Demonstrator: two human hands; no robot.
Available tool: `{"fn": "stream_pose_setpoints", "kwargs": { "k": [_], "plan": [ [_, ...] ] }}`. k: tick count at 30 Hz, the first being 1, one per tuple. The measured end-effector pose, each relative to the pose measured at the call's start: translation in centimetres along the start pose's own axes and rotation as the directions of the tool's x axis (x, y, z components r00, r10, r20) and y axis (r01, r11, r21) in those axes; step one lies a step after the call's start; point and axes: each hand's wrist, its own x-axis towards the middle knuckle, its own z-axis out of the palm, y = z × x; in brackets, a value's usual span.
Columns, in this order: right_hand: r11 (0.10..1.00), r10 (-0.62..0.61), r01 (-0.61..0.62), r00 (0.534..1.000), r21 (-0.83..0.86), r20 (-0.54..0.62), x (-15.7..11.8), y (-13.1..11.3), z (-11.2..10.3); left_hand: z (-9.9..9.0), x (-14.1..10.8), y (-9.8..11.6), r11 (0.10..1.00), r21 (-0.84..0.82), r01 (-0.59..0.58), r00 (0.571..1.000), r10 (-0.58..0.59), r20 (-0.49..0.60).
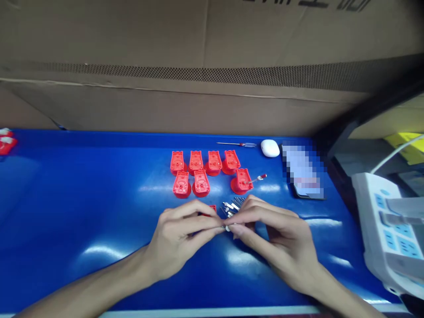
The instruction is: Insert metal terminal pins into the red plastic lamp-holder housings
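My left hand [185, 234] and my right hand [274, 236] meet low over the table, fingertips pinched together on a small white piece [227, 228]. Most of that piece is hidden by the fingers. Just beyond my right fingers lies a loose pile of thin metal pins with white ends [228, 206], partly covered by the hand. A red part [212, 207] shows behind my left fingers. Farther back stand several red plastic housings [196, 161] in two rows. The right one in the front row, a red housing [243, 180], has a metal pin [256, 179] resting across it.
A screwdriver [236, 144], a white rounded case [270, 148] and a phone [303, 172] lie at the back right of the blue table [99, 198]. A white-grey device [387, 234] borders the right side. Cardboard [165, 110] rises behind. Red-and-white parts [5, 142] sit far left.
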Motion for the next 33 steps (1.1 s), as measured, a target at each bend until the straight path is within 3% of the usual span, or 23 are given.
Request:
{"fn": "stream_pose_setpoints", "kwargs": {
  "k": [17, 33],
  "plan": [
    [0.998, -0.003, 0.009, 0.994, 0.058, -0.105, 0.0, -0.1, 0.9, 0.1, 0.2, 0.3, 0.999, 0.04, -0.019, 0.999, 0.02, -0.034],
    [0.998, -0.061, 0.057, 0.992, -0.035, -0.114, 0.1, -0.5, 1.3, 0.1, 0.2, 0.2, 0.998, 0.047, -0.033, 0.999, 0.034, -0.029]
  ]
}}
